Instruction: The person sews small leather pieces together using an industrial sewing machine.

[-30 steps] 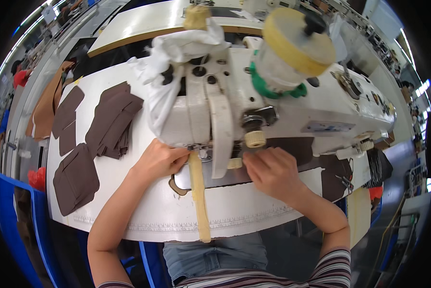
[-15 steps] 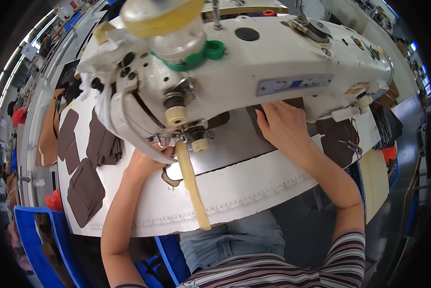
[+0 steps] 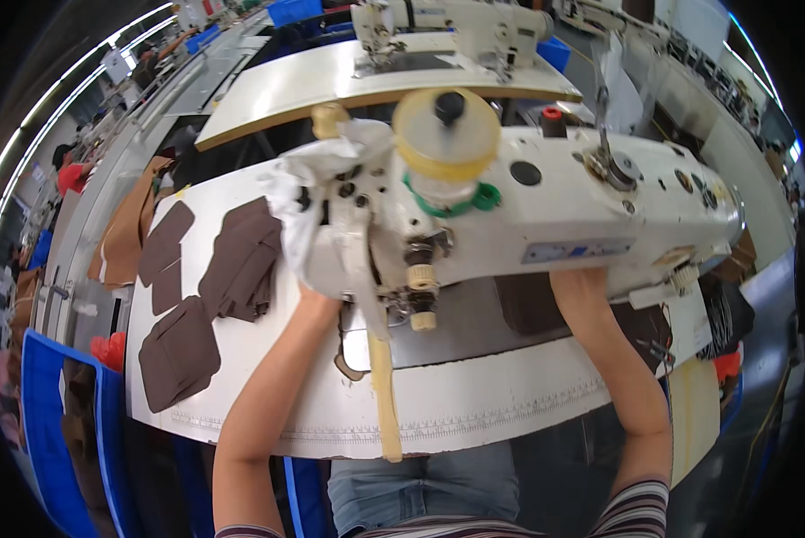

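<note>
A white sewing machine (image 3: 501, 220) stands across the table before me. My left hand (image 3: 320, 303) reaches behind the left end of its head, and the machine covers the fingers. Under the machine's arm goes my right hand (image 3: 582, 289), its fingers hidden too. The right hand is beside a dark brown flat piece (image 3: 530, 314) lying on the metal bed plate (image 3: 456, 334). I cannot make out whether either hand grips anything. A yellowish tape strip (image 3: 383, 394) runs from the needle area over the table's front edge.
Several stacks of dark brown cut pieces (image 3: 180, 354) lie on the left of the white table (image 3: 474, 421). Small dark-handled snips (image 3: 658, 351) rest at the right. A blue bin (image 3: 48, 403) stands at lower left. Beyond is another sewing table (image 3: 286, 90).
The view has tilted up, showing the table behind. My right hand has gone farther under the machine's arm, its fingers now covered. My left hand's fingers are hidden behind the head.
</note>
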Action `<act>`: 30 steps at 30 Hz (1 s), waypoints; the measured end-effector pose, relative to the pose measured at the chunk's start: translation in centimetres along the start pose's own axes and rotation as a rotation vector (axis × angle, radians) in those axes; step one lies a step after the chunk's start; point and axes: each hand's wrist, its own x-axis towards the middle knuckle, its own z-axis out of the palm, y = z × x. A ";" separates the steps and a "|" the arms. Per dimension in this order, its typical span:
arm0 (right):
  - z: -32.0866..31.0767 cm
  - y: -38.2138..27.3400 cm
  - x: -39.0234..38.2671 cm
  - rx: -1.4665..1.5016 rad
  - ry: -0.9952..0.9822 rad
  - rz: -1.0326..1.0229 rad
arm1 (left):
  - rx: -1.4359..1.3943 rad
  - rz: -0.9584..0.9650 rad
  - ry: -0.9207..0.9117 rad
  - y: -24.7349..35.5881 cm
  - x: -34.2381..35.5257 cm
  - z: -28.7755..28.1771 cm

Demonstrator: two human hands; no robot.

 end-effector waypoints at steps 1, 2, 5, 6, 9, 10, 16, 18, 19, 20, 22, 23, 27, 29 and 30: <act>1.5 0.3 -0.3 0.010 0.035 -0.016 | -0.062 -0.028 0.032 0.1 0.1 0.9; 2.9 0.5 -0.8 0.012 0.026 0.022 | -0.154 0.036 0.112 0.1 0.1 1.6; 5.4 1.5 -2.6 -0.025 -0.040 0.033 | -0.187 -0.002 0.169 0.4 -0.1 2.8; 5.7 1.8 -3.1 -0.089 -0.073 0.018 | -0.013 0.042 0.168 0.7 -0.3 2.9; 5.7 3.0 -3.5 -0.086 -0.157 0.020 | 0.102 -0.017 0.007 2.7 -0.1 2.2; 5.6 3.4 -3.4 -0.058 -0.134 0.020 | 0.026 -0.178 -0.162 4.1 0.1 2.0; 4.4 4.6 -2.0 -0.005 -0.299 -0.087 | 0.088 0.023 0.174 4.0 1.8 -8.2; 2.7 4.3 -1.4 0.039 -0.376 -0.049 | -0.069 0.011 0.364 1.8 -0.5 -13.7; 1.3 4.0 -1.1 0.024 -0.342 -0.124 | -0.120 -0.009 0.428 0.0 -2.1 -16.7; -0.4 3.6 -0.7 0.001 -0.385 -0.156 | -0.155 -0.062 0.456 -2.0 -3.6 -19.8; -5.1 2.9 0.0 0.294 -0.361 -0.158 | -0.070 -0.263 0.464 -6.7 -6.0 -24.9; -7.6 2.5 0.6 0.578 -0.416 -0.117 | 0.065 -0.416 0.421 -9.0 -7.2 -26.7; -14.9 0.2 2.7 1.254 -0.470 0.247 | 0.496 -0.752 0.089 -14.7 -10.9 -28.3; -14.9 -1.6 3.6 1.310 -0.535 0.233 | 0.732 -0.419 0.272 -14.3 -11.0 -26.5; -14.0 -2.6 3.9 1.371 -0.602 0.190 | 0.778 -0.262 0.362 -13.5 -10.2 -25.5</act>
